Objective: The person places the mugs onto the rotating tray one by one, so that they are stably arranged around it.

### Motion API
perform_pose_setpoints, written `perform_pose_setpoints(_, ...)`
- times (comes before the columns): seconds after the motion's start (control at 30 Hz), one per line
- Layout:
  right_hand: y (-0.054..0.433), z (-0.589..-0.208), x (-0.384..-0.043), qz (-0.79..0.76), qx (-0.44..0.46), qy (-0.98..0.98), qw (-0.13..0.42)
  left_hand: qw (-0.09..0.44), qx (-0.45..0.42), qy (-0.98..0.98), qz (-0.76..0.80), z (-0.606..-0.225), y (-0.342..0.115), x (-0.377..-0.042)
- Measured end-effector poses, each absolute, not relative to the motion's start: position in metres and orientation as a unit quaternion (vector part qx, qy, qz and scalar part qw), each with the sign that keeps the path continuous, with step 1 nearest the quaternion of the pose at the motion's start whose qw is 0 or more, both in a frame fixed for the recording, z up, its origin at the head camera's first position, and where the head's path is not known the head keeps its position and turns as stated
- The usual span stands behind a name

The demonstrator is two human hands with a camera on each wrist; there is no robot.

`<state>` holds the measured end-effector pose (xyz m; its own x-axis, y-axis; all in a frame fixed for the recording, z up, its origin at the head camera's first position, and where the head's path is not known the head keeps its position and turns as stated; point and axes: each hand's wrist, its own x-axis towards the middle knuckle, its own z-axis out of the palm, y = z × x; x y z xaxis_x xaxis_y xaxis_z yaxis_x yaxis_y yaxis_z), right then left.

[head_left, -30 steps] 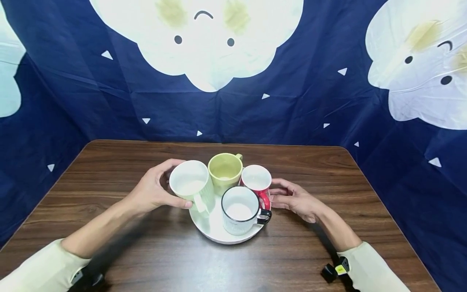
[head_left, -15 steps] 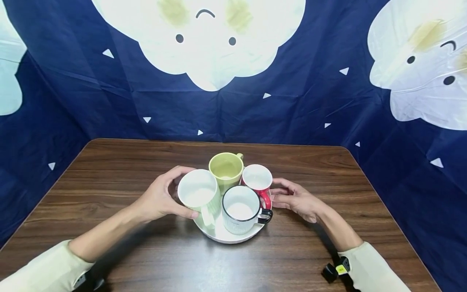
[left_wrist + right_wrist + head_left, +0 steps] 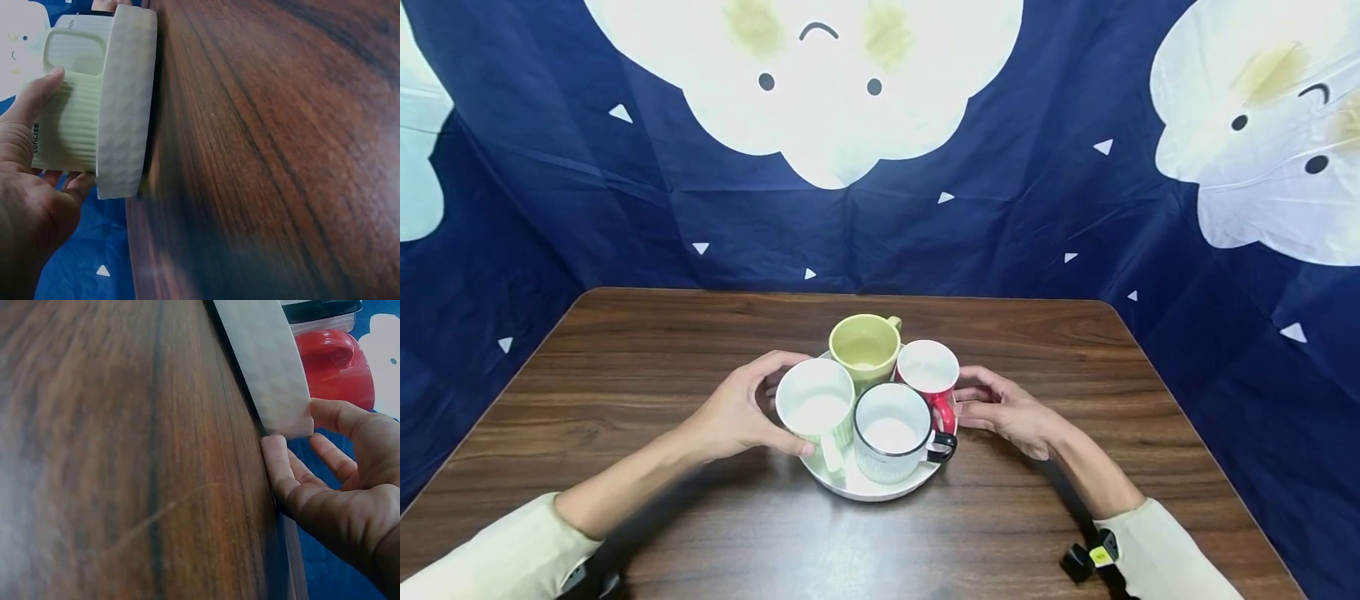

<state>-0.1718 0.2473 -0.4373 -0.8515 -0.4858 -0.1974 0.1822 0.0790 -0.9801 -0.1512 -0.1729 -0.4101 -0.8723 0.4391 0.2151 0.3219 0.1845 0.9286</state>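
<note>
My left hand (image 3: 747, 410) grips a tall pale green mug (image 3: 816, 400) from its left side, thumb near the handle. That ribbed mug (image 3: 72, 122) stands upright within the rim of a round white dish (image 3: 867, 492); its base is hidden. Also in the dish are a yellow-green mug (image 3: 865, 343) at the back, a red mug (image 3: 928, 371) with a white inside at the right, and a white mug with a black rim (image 3: 891, 454) in front. My right hand (image 3: 1009, 414) holds the dish's right edge beside the red mug, its fingertips (image 3: 275, 445) low at the dish's side.
A brown wood-grain table (image 3: 685, 533) lies under the dish and both forearms. Behind it hangs a dark blue cloth (image 3: 760, 217) with white clouds and small triangles. Dark camera mounts sit at both wrists.
My left hand has brought the pale green mug rightward and nearer to me, against the black-rimmed mug. The right hand and the dish have stayed put.
</note>
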Motion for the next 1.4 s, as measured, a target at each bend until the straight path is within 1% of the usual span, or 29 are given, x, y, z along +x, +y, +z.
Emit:
perform_pose_setpoints(0.37, 0.2451, -0.4363, -0.1686, -0.675, -0.102, 0.689, 0.244, 0.063, 0.25, 0.783, 0.566, -0.4134, -0.1757, -0.1552)
perform_pose_setpoints(0.63, 0.2447, -0.4356, -0.1666, -0.669, -0.099, 0.697, 0.239, 0.051, 0.255, 0.801, 0.54, -0.4117, -0.1768, -0.1572)
perform_pose_setpoints(1.0, 0.2445, -0.4368, -0.1656, -0.673, -0.098, 0.695, 0.235, 0.074, 0.261, 0.805, 0.527, -0.4096, -0.1778, -0.1608)
perform_pose_setpoints(1.4, 0.245, -0.4376, -0.1661, -0.666, -0.097, 0.7, 0.239, 0.075, 0.266, 0.805, 0.525, -0.4109, -0.1792, -0.1586)
